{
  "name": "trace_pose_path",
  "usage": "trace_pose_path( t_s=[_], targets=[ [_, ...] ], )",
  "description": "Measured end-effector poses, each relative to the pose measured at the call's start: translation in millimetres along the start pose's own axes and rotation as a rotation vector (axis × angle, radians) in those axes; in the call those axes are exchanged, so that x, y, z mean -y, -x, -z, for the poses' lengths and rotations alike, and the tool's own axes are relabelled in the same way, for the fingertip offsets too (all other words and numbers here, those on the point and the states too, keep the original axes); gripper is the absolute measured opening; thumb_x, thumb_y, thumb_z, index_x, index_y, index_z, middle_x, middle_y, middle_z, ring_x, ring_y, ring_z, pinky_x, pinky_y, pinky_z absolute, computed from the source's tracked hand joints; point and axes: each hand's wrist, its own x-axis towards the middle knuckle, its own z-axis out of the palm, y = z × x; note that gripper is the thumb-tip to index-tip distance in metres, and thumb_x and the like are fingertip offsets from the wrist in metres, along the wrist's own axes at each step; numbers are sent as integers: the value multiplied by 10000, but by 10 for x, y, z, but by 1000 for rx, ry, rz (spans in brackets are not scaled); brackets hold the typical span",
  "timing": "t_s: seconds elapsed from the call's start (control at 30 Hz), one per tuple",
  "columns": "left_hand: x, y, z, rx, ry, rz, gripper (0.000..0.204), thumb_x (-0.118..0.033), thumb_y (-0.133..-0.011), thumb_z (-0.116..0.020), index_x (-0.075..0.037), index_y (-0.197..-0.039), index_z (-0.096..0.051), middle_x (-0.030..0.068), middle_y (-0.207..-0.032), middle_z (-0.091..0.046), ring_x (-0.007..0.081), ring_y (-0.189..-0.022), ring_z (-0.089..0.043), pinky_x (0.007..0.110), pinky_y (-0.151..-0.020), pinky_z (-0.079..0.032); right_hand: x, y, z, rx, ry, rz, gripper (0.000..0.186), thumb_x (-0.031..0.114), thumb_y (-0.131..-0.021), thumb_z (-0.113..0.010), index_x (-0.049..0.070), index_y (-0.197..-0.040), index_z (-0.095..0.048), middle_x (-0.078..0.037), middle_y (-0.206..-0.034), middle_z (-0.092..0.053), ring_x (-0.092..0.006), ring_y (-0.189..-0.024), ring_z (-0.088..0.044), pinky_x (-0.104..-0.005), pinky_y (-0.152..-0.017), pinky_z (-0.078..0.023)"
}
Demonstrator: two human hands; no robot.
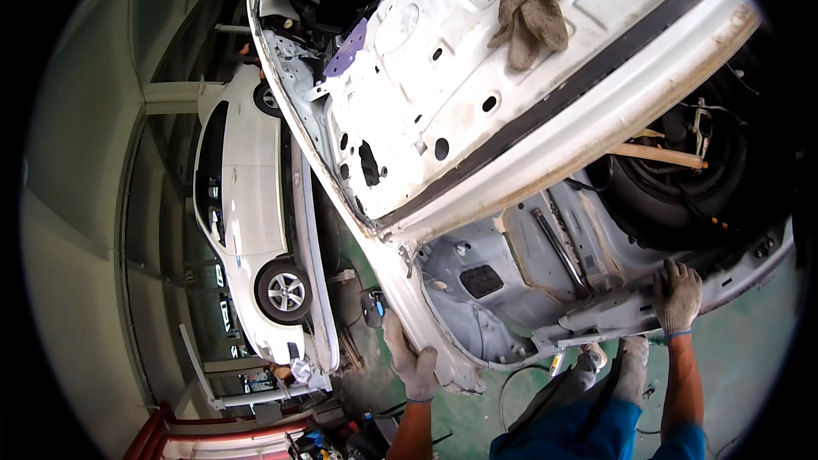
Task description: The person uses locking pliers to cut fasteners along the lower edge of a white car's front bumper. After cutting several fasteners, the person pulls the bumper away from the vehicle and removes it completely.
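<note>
My left hand (411, 368), in a grey-brown work glove, is at the left edge of a stripped white car body (398, 268). Its fingers lie along the outer side and the thumb rests over the panel, so the edge sits between them. Beside the fingertips is a small black and blue device (372, 307); I cannot tell whether they touch it. My right hand (679, 300), gloved too, curls its fingers over the near sill (615, 313) of the body's open rear. Inside that opening is bare grey metal with a dark round well.
A pair of brown gloves (535, 4) lies on the white panel above. A wooden stick (660, 155) crosses the dark well (656, 209). Left stands a white car (254, 204) on a lift. A hose (504, 392) curves over the green floor (464, 409) near my feet.
</note>
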Motion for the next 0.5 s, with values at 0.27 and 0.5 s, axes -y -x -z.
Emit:
trace_pose_path(
  t_s=[0.27,0.5],
  targets=[
    [48,-8,14,0,-47,56,1038,-603,-921,-654,93,-1609,-311,277,-1607,-391,398,-1504,-368,510,-1246,-256,25,-46,-85,54,19,-1,395,242,-907,-684,18,-1232,-674,-177,-1157,-695,-382,-1076,-626,-501,-1039,-459],
    [-64,-46,-6,11,-49,57,1069,-673,-933,-633,88,-1612,-312,271,-1608,-386,382,-1488,-382,508,-1233,-273,28,-46,-69,65,12,10,391,239,-894,-699,43,-1232,-668,-160,-1143,-694,-377,-1078,-625,-513,-1073,-443]
  ],
)
